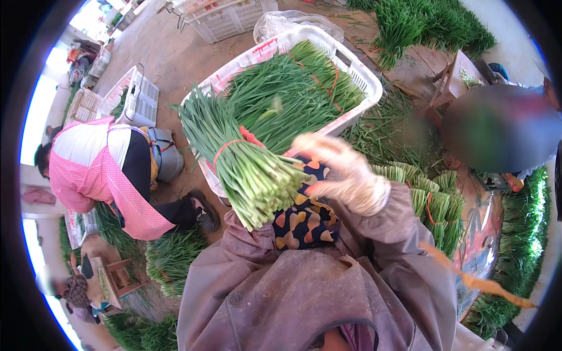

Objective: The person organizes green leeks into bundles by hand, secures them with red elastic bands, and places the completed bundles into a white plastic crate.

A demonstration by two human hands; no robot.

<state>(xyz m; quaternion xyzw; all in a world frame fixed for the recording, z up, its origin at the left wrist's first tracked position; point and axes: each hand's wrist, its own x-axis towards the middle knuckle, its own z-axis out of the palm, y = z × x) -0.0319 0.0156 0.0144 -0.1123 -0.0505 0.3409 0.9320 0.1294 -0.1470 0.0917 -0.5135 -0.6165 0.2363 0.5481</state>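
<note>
A thick bundle of green garlic chives (234,158) lies above the near left corner of a white plastic crate (369,93), cut pale ends toward me. A red band circles its stems. My left hand is mostly hidden behind the bundle; what looks like a red-covered finger (250,136) shows along its far side, gripping it. Just right of the cut ends, my right hand (348,175), in a thin pale glove and blurred, has thumb and fingers apart with nothing between them. More chives (281,96) fill the crate, some tied with red bands.
Banded bundles (436,205) stand at my right, beside scattered trimmings (389,128). A person in a pink checked apron (105,169) bends at the left, near a grey bucket (167,155). Another white crate (231,20) stands beyond; chives (427,26) are heaped far right.
</note>
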